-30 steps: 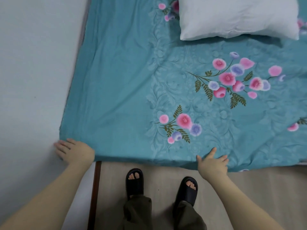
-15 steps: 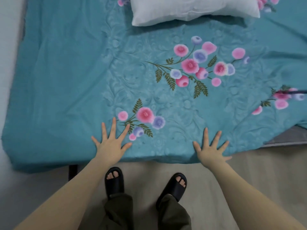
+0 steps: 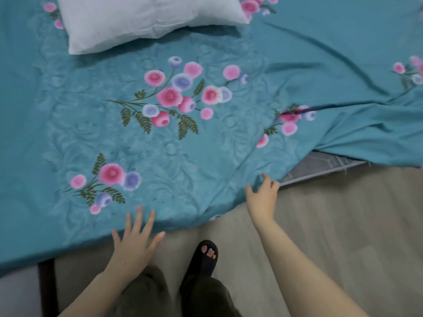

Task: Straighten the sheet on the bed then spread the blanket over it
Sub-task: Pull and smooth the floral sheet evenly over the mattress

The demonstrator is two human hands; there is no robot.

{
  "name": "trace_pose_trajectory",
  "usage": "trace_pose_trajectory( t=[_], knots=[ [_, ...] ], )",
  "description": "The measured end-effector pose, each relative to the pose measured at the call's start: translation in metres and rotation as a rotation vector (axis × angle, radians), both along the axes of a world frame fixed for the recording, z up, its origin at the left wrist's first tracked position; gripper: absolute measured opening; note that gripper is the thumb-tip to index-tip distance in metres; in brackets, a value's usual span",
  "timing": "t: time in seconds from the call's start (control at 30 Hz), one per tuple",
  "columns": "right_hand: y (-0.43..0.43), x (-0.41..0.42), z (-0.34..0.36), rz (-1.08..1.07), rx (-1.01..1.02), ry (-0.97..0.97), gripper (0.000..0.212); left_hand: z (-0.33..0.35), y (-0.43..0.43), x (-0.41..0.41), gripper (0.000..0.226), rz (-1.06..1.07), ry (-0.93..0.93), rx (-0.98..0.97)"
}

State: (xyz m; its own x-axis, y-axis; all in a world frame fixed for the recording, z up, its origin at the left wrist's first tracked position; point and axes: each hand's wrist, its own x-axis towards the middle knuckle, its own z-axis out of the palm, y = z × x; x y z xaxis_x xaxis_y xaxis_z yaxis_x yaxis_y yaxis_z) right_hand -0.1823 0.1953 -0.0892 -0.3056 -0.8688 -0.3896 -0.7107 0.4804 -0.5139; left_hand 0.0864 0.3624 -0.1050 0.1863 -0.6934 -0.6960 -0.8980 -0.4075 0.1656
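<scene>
Left grip: my left hand (image 3: 135, 242) is at lower centre of the frame. Its fingers are straight and spread apart, the fingertips lie on the near edge of the sheet, and it clasps nothing.
Right grip: my right hand (image 3: 263, 197) is right of centre at the sheet's hem, fingers bent. It is blurred, so I cannot tell whether I pinch the cloth or only touch it.
Sheet: the teal sheet (image 3: 206, 156), printed with pink and lilac flowers, covers most of the frame. It lies smooth at left, and at right it is rucked into long folds and pulled back.
Mattress: a grey mattress (image 3: 320, 165) corner shows bare at right, just beyond my right hand.
Pillow: a white pillow (image 3: 146, 19) lies on the sheet at upper left.
Bed frame: a dark post (image 3: 47, 289) stands under the sheet's edge at lower left.
Floor: a pale wood-look floor (image 3: 343, 225) fills the lower right.
Feet: one black slipper (image 3: 206, 255) shows below my hands, above dark trousers (image 3: 148, 294).
</scene>
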Motion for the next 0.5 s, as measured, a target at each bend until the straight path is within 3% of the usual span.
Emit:
trace_pose_trajectory(
  t=[0.1, 0.23, 0.33, 0.37, 0.43, 0.5],
  knots=[
    [-0.021, -0.041, -0.005, -0.198, 0.037, -0.124, 0.065, 0.009, -0.034, -0.042, 0.108, -0.13, 0.168, -0.141],
    [-0.051, -0.071, -0.012, -0.464, 0.007, -0.353, 0.053, 0.013, -0.078, -0.09, 0.082, -0.292, 0.291, -0.371],
    [-0.069, -0.083, -0.015, -0.582, -0.008, -0.605, 0.021, -0.002, -0.104, -0.114, 0.051, -0.342, 0.328, -0.396],
    [-0.072, -0.087, -0.015, -0.614, -0.017, -0.596, 0.009, -0.005, -0.111, -0.121, 0.052, -0.338, 0.333, -0.362],
    [-0.071, -0.097, -0.018, -0.703, -0.034, -0.53, 0.023, -0.01, -0.123, -0.132, 0.055, -0.316, 0.304, -0.299],
    [-0.055, -0.109, -0.025, -0.816, 0.008, -0.422, 0.024, -0.01, -0.129, -0.143, 0.054, -0.309, 0.269, -0.28]
  ],
)
